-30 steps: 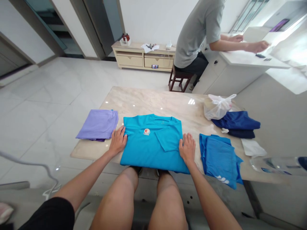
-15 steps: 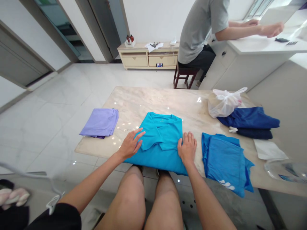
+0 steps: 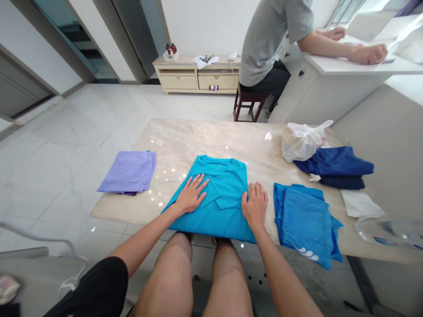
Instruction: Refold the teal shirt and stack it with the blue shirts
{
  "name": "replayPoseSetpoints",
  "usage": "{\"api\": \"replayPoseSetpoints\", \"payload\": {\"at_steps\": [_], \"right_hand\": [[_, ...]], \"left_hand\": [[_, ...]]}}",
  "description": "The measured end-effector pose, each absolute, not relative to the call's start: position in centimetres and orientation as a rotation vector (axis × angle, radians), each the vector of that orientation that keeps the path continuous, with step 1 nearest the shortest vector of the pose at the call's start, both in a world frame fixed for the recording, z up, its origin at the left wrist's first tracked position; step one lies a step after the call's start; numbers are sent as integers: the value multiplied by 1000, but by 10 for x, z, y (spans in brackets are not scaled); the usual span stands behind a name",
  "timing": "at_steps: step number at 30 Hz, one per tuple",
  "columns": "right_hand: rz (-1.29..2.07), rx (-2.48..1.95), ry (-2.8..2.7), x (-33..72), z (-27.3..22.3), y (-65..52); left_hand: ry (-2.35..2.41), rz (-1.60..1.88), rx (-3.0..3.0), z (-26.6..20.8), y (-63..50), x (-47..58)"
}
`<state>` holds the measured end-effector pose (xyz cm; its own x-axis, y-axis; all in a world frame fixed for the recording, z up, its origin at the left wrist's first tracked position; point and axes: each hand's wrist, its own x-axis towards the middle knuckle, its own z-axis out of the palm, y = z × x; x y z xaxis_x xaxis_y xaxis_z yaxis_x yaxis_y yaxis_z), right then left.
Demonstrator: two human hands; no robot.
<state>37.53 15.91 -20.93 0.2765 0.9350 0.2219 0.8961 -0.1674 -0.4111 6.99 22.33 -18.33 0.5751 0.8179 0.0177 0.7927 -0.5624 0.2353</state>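
A turquoise shirt [image 3: 231,178] lies on the marble-look table [image 3: 198,132] in front of me, neckline away from me, sleeves folded inward across it, its lower part reaching the near table edge. My left hand [image 3: 193,193] rests flat on the shirt's left side and sleeve, fingers stretched out. At the right edge of the shirt my right hand [image 3: 255,204] lies flat, fingers extended, partly on the table. Beyond that hand sits a folded blue garment [image 3: 304,220] with a white mark. Folded lilac cloth [image 3: 128,171] lies at the table's left.
At the back right are a tied white plastic bag [image 3: 302,143], folded navy garments [image 3: 340,165], white paper [image 3: 360,203] and a clear plastic bottle [image 3: 390,231]. A person in a grey shirt [image 3: 264,42] sits at a white counter [image 3: 357,66]. A low cabinet [image 3: 178,81] stands behind.
My left hand has moved right and come down flat onto the folded sleeve. My right hand stays by the shirt's right edge. The view has shifted slightly, and the seated person's arms have moved.
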Motion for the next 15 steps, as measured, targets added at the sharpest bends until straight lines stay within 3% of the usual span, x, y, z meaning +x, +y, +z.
{"api": "replayPoseSetpoints", "payload": {"at_steps": [9,15], "right_hand": [[118,-2135,-1695,373,-212,156],[226,-2141,-1586,384,-199,178]], "left_hand": [[1619,332,2458,-195,209,52],[1682,364,2397,-175,227,36]]}}
